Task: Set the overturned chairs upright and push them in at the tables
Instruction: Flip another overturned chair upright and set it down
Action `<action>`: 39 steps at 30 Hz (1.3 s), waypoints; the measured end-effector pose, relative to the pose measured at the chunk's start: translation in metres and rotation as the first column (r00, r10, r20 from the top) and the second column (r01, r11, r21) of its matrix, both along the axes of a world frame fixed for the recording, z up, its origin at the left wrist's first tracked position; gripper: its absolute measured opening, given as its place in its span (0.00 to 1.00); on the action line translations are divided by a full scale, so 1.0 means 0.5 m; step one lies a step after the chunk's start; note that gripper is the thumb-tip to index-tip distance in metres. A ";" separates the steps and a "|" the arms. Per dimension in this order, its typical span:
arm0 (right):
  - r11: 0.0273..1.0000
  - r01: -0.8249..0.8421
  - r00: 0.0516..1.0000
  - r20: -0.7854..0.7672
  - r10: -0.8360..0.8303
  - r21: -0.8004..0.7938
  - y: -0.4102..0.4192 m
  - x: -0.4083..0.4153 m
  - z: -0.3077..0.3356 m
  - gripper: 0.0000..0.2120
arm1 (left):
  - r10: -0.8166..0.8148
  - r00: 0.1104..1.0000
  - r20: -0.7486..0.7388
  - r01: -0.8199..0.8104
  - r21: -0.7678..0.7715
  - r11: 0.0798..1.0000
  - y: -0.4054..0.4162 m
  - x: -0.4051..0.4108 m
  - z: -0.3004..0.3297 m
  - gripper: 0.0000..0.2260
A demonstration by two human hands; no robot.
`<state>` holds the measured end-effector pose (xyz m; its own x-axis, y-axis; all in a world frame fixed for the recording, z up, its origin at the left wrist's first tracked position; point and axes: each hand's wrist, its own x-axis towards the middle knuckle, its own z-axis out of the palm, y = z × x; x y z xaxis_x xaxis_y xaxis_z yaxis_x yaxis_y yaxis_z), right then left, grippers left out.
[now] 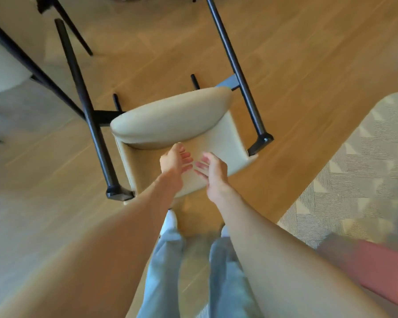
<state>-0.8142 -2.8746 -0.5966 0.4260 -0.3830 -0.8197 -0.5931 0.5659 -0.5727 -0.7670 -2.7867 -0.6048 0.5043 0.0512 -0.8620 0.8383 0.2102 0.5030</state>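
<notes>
A person's left hand [174, 160] and right hand [213, 168] hover side by side, palms turned toward each other and fingers loosely spread, holding nothing, above a chair [177, 134] lying overturned on the wooden floor [296, 65]. The chair's padded seat bulges just beyond the fingertips; whether any fingertip touches the flat cream panel directly beneath both hands cannot be told. Its black tubular legs [234, 65] run away from the fingers toward the far end of the room. Judging by its position, this chair is not yet righted or pushed in, and lifting appears the step in hand. The upholstery looks smooth and leather-like with rounded edges; the metal frame is matte. Beyond the left fingers stands another pale chair [2, 72]; a patterned woven rug [354, 168] lies off the right fingers.
</notes>
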 end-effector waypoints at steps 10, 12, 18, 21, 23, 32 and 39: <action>0.956 -0.288 0.944 -0.151 0.293 0.049 -0.097 -0.006 -0.403 0.07 | 0.213 0.967 -0.137 -0.197 0.123 0.973 -0.069 -0.086 -0.386 0.13; 0.956 -0.278 0.932 -0.217 0.292 0.092 -0.126 -0.039 -0.510 0.10 | 0.265 0.932 -0.249 -0.237 0.135 0.962 -0.076 -0.152 -0.487 0.17; 0.981 -0.052 0.931 -0.346 0.114 0.185 -0.195 -0.164 -0.871 0.30 | 0.474 0.791 -0.387 -0.492 0.057 0.869 -0.110 -0.262 -0.791 0.36; 0.967 -0.169 0.930 -0.295 0.221 0.191 -0.193 -0.175 -0.988 0.41 | 0.532 0.749 -0.395 -0.569 0.028 0.822 -0.114 -0.261 -0.906 0.42; 0.972 -0.106 0.942 -0.293 0.167 0.211 -0.181 -0.158 -1.043 0.42 | 0.538 0.761 -0.362 -0.579 -0.007 0.815 -0.112 -0.251 -0.969 0.42; 0.938 0.161 0.987 -0.076 -0.144 0.309 -0.201 -0.133 -1.167 0.49 | 0.662 0.725 -0.192 -0.675 -0.002 0.738 -0.081 -0.249 -1.129 0.37; 0.950 0.163 0.983 -0.123 -0.135 0.268 -0.214 -0.150 -1.116 0.49 | 0.641 0.748 -0.172 -0.650 0.006 0.760 -0.057 -0.262 -1.093 0.23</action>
